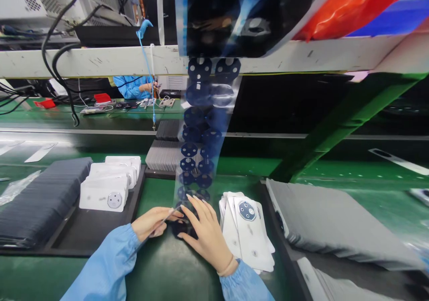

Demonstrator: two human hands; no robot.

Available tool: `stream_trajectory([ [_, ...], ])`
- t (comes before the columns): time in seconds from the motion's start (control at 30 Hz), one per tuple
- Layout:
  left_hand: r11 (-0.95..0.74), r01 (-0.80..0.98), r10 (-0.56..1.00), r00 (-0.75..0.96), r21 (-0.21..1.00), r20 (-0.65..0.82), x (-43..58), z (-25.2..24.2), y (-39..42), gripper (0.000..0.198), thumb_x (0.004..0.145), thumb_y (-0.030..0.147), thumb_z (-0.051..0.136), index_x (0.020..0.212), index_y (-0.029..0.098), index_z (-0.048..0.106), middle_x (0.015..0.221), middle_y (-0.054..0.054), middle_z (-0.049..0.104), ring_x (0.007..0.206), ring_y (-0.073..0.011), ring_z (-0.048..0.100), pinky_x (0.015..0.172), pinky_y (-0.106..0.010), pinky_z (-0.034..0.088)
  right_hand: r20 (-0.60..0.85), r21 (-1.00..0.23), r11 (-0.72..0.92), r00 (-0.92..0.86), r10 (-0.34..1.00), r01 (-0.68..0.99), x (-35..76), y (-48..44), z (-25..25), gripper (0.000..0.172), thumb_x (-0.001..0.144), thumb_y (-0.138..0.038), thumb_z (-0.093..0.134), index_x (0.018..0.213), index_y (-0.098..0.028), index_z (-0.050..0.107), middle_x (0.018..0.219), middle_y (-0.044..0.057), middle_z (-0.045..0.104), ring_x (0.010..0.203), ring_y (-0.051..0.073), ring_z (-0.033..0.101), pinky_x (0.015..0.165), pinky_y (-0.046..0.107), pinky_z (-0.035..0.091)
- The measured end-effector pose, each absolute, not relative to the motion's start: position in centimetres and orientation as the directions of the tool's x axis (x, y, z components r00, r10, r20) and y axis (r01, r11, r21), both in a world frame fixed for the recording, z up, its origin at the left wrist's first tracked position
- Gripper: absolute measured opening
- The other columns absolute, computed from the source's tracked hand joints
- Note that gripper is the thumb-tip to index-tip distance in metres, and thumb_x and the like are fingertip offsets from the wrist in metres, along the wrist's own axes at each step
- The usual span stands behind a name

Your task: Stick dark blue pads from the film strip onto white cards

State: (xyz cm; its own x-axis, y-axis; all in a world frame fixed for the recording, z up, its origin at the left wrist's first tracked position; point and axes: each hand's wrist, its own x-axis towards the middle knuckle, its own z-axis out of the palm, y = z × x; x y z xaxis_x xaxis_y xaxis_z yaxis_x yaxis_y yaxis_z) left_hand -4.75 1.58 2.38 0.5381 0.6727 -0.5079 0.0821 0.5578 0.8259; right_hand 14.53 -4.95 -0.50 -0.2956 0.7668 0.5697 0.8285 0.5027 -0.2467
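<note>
A long clear strip [201,135] carrying several dark round camera-ring pieces hangs down from above to the green bench. My left hand [152,222] is closed in a pinch on a thin tool [166,217] at the strip's lower end. My right hand [204,234] lies over the bottom of the strip, fingers spread, touching a dark round piece [181,227]. Just right of it sits a fanned stack of white phone back covers [248,234], the top one showing a round camera ring.
A black tray [77,229] at left holds white covers [107,189] and a row of dark sheets [40,198]. A tray of grey sheets [328,220] lies at right. More stacks [164,155] stand behind. Across the conveyor a person in blue [134,86] works.
</note>
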Motion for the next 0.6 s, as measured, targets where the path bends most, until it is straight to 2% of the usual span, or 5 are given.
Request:
stream_trajectory([
  [0.07,0.573,0.085,0.640,0.576,0.815,-0.510,-4.8,2.8,1.5,0.041,0.070,0.038,0.076,0.101,0.011,0.072,0.071,-0.008,0.071,0.028,-0.0002,0.027,0.032,-0.021,0.012,0.589,-0.268,0.516,-0.285,0.756,0.814,14.4,-4.9,-0.5,0.039,0.083,-0.031,0.068,0.119,-0.017,0.058,0.135,0.015,0.054,0.125,0.031,0.048,0.102,0.049,0.040],
  [0.17,0.599,0.051,0.592,0.644,0.799,-0.485,-4.6,3.7,1.2,0.040,0.070,0.029,0.076,0.106,0.011,0.071,0.061,-0.006,0.070,0.026,-0.0001,0.025,0.031,-0.019,0.011,0.653,-0.313,0.538,-0.234,0.721,0.783,14.4,-4.8,-0.3,0.019,0.090,-0.020,0.059,0.108,-0.018,0.062,0.114,0.011,0.067,0.107,0.025,0.060,0.095,0.043,0.045],
  [0.3,0.620,-0.044,0.555,0.730,0.783,-0.399,-4.6,4.0,0.9,0.040,0.072,0.027,0.075,0.109,0.011,0.070,0.075,-0.012,0.075,0.026,0.0004,0.028,0.029,-0.018,0.012,0.750,-0.287,0.577,-0.196,0.632,0.765,14.5,-4.9,-0.2,0.017,0.092,-0.012,0.053,0.103,-0.018,0.064,0.093,0.007,0.072,0.088,0.020,0.065,0.080,0.037,0.050],
  [0.5,0.624,-0.125,0.558,0.763,0.772,-0.327,-5.3,3.8,0.9,0.046,0.074,0.030,0.073,0.118,0.014,0.066,0.108,-0.019,0.072,0.029,0.0015,0.031,0.030,-0.020,0.015,0.819,-0.200,0.628,-0.224,0.528,0.753,14.4,-5.2,-0.2,0.021,0.088,-0.005,0.055,0.096,-0.020,0.066,0.096,0.008,0.074,0.095,0.021,0.066,0.082,0.036,0.051],
  [0.6,0.604,-0.145,0.618,0.706,0.784,-0.346,-5.2,3.9,1.0,0.046,0.074,0.031,0.071,0.117,0.015,0.066,0.117,-0.020,0.068,0.030,0.0023,0.031,0.031,-0.020,0.013,0.773,-0.339,0.644,-0.186,0.606,0.686,14.3,-5.3,0.1,0.020,0.086,-0.006,0.056,0.088,-0.023,0.066,0.105,0.009,0.071,0.100,0.022,0.064,0.085,0.040,0.050],
])
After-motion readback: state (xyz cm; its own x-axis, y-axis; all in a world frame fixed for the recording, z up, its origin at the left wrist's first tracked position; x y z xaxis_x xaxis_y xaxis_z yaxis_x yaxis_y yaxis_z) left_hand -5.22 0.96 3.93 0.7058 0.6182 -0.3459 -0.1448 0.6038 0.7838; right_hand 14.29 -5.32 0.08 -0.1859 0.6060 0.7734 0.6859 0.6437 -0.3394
